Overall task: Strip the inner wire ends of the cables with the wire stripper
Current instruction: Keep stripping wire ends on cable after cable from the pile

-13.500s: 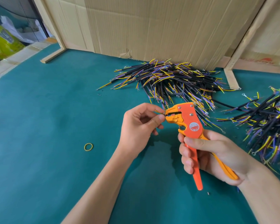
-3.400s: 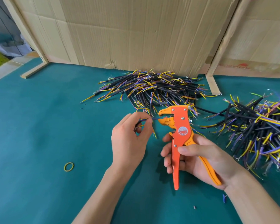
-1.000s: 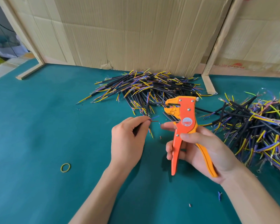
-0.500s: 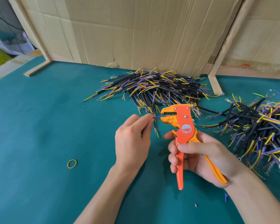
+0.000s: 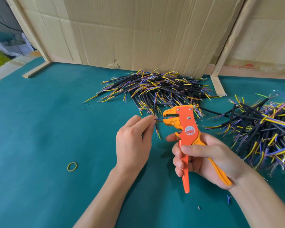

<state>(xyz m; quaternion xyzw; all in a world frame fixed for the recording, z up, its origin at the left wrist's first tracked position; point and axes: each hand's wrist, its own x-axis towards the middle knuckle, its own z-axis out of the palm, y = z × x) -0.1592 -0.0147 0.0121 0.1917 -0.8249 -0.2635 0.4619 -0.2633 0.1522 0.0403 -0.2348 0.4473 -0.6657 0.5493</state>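
My right hand (image 5: 202,155) grips the handles of an orange wire stripper (image 5: 186,127), its jaws pointing left. My left hand (image 5: 132,142) pinches a short black cable (image 5: 157,129) between thumb and fingers. The cable's thin blue and red inner wires (image 5: 160,119) reach into the stripper's jaws. Its black sheath hangs down behind my fingertips, with a yellow wire at its lower end. Most of the cable is hidden by my left hand.
A pile of black cables (image 5: 156,89) with yellow and purple wires lies against the cardboard wall (image 5: 138,33). A second pile (image 5: 266,129) spreads at the right. A yellow rubber band (image 5: 72,166) and small insulation scraps (image 5: 228,198) lie on the green table (image 5: 39,129).
The stripper's jaws have closed in on the inner wires held by my left hand; a second ago the tool was held apart from the cable. Both hands stay near the table's middle.
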